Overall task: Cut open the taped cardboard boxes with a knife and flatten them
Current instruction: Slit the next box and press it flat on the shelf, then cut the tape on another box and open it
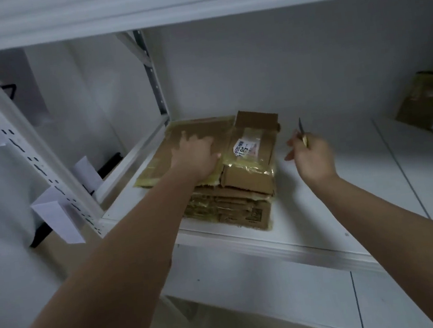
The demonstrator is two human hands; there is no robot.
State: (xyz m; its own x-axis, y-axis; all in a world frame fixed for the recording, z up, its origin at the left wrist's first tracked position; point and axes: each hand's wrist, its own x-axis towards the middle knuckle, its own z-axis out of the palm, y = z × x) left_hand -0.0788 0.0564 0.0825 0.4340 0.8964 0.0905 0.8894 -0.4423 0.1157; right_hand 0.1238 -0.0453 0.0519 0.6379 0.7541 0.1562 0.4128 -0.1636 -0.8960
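Observation:
A stack of flattened cardboard boxes with yellowish tape and a white label lies on the white shelf. My left hand presses flat on the top sheet, fingers spread. To the right of the stack, my right hand hovers above the shelf and pinches a small knife, its thin blade pointing up and away.
A taped brown box stands at the far right of the shelf. A white slotted upright with paper tags runs along the left. Another shelf board hangs overhead, and the wall is close behind the stack.

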